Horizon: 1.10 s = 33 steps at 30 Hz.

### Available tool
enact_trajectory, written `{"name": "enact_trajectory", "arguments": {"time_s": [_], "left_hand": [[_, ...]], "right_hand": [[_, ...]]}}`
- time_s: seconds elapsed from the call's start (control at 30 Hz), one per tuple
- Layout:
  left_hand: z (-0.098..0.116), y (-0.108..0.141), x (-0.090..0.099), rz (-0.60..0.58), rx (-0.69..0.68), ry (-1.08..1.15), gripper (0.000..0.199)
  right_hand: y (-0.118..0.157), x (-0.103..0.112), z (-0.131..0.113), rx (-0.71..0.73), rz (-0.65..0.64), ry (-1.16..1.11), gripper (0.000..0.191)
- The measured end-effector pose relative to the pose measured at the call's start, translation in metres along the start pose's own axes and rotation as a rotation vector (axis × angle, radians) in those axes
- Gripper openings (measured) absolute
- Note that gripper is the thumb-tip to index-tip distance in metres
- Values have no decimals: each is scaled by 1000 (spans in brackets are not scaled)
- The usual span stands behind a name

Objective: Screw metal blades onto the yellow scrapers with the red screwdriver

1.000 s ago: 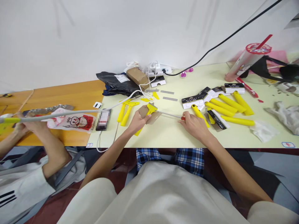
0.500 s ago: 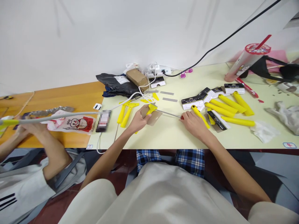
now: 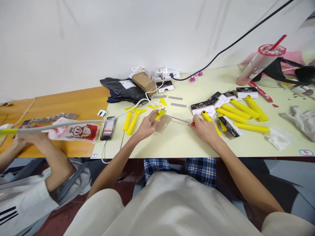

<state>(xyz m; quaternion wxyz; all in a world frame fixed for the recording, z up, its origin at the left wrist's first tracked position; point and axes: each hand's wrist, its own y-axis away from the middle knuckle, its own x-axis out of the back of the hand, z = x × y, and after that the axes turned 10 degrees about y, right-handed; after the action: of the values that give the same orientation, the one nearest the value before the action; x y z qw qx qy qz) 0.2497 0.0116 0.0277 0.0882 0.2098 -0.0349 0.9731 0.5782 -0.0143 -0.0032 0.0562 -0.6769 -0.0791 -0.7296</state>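
My left hand [image 3: 147,127] is closed around a yellow scraper [image 3: 160,113], its head showing past the fingers. A brown card [image 3: 163,124] sits beside that hand. In my right hand [image 3: 203,129] is the red handle of a screwdriver [image 3: 178,118], whose long metal shaft reaches left to the scraper's head. Left of my left hand lie yellow T-shaped pieces [image 3: 133,123]. Thin grey strips [image 3: 178,105] rest behind the scraper. Several yellow handles [image 3: 232,113] and black-and-white packages [image 3: 203,108] lie to the right of my right hand.
A black plastic bag [image 3: 120,90] and a brown box [image 3: 143,82] are at the back, near white cables. A tall cup with a red straw [image 3: 261,64] stands at the back right. On the left, another person's hands [image 3: 29,134] are over the orange table [image 3: 86,98].
The scraper's head has turned slightly in my left hand. My right hand and the screwdriver have barely moved.
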Motion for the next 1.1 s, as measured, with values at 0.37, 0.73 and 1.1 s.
{"name": "enact_trajectory", "arguments": {"time_s": [0.37, 0.73, 1.1], "left_hand": [[2, -15, 4, 0, -64, -136, 56], [19, -34, -4, -145, -153, -81, 60], [6, -39, -10, -222, -202, -5, 57]], "right_hand": [[-2, 7, 2, -48, 15, -26, 24], [-75, 9, -39, 94, 99, -1138, 45], [-107, -4, -55, 81, 66, -1326, 39]]}}
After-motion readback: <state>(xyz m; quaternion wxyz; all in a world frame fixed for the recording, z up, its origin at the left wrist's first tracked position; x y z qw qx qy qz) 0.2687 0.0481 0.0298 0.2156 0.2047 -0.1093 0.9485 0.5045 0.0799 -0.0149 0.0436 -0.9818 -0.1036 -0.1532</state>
